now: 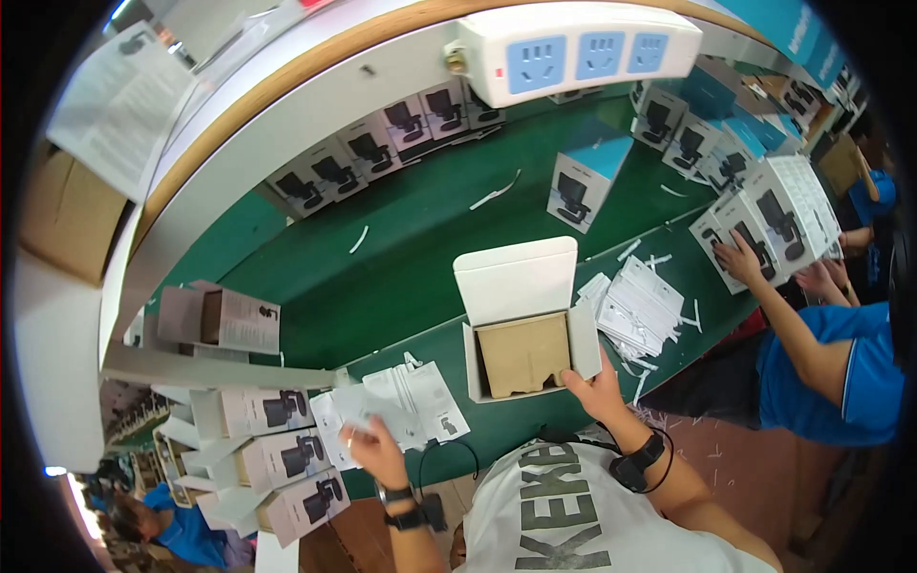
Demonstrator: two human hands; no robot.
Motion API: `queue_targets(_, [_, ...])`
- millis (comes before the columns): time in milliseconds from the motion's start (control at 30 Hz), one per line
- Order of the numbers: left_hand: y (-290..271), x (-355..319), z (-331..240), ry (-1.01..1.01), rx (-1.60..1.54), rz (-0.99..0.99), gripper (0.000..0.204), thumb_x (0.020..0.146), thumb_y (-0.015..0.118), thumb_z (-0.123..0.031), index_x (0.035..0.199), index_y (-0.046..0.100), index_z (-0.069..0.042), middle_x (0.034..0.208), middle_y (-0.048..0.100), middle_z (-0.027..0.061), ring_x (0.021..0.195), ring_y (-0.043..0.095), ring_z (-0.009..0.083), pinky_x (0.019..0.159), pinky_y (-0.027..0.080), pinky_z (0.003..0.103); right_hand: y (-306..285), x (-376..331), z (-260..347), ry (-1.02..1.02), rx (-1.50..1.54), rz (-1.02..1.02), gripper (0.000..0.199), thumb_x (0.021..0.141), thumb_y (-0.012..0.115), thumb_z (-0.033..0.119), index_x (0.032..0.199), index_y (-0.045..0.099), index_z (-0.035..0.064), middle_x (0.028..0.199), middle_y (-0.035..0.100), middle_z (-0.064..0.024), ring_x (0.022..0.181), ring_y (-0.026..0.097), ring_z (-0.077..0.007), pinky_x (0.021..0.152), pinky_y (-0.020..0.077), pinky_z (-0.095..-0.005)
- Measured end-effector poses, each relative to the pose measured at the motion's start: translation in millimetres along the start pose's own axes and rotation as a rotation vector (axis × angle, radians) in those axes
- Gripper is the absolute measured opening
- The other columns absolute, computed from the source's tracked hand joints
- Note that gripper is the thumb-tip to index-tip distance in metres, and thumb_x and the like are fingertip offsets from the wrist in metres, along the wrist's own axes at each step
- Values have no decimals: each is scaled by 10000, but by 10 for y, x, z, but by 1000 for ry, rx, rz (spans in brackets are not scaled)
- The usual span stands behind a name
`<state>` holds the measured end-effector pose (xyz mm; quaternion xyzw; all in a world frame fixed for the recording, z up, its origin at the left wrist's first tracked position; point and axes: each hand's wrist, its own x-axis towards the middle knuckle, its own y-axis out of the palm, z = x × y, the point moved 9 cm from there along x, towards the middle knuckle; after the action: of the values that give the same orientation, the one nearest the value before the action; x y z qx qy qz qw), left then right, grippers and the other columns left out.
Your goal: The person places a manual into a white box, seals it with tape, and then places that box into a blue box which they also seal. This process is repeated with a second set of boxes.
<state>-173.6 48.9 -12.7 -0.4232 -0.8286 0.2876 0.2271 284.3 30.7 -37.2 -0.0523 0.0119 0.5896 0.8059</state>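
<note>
An open white cardboard box (pixel 480 377) stands in front of me on the green table, its lid flap raised at the far side. Inside sits a brown cardboard insert (pixel 523 351). My right hand (pixel 594 390) grips the box's near right corner, with the thumb over the edge. Off to the left, my left hand (pixel 378 453) is over white printed sheets (pixel 415 399); motion smears its fingers, so whether they hold anything is unclear. A black band with a small dark device is on each of my wrists.
Right of the box lies a pile of white leaflets (pixel 638 304) with paper strips. Several open printed boxes (pixel 277 454) are stacked at left. A closed box (pixel 585 183) stands farther back. A power strip (pixel 583 53) hangs above. At right, a co-worker's hands (pixel 740 258) hold boxes.
</note>
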Motion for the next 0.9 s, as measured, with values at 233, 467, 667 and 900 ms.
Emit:
queue_targets(233, [-102, -890, -1658, 572, -779, -215, 360, 889, 599, 3, 1231, 532, 94, 1142, 640, 196, 876, 670, 303, 602, 525, 377, 68, 35, -29, -16, 40, -18, 560, 877, 740, 145, 1361, 510, -16, 1212, 642, -126, 1097, 617, -184, 966, 502, -348])
queue_targets(467, [397, -825, -2245, 892, -144, -47, 333, 750, 699, 1, 1075, 631, 22, 1178, 610, 198, 838, 636, 349, 712, 517, 386, 42, 44, -91, -25, -22, 27, 594, 868, 756, 156, 1375, 500, -15, 1218, 635, -118, 1087, 622, -191, 958, 507, -345])
queue_targets(667, [568, -828, -2321, 730, -346, 100, 525, 766, 706, -4, 1268, 555, 33, 1242, 577, 215, 944, 616, 333, 807, 500, 398, -1, 49, -125, 43, -12, 45, 652, 855, 810, 204, 1398, 505, 10, 1196, 620, -85, 878, 615, -132, 786, 517, -277])
queue_targets(900, [880, -674, -1828, 447, -277, 351, 648, 814, 761, -89, 1400, 506, 23, 1349, 542, 250, 1142, 568, 412, 905, 500, 445, -274, 150, 351, 264, 233, 180, 599, 877, 811, 192, 1386, 532, 44, 966, 578, 9, 753, 501, -69, 668, 442, -231])
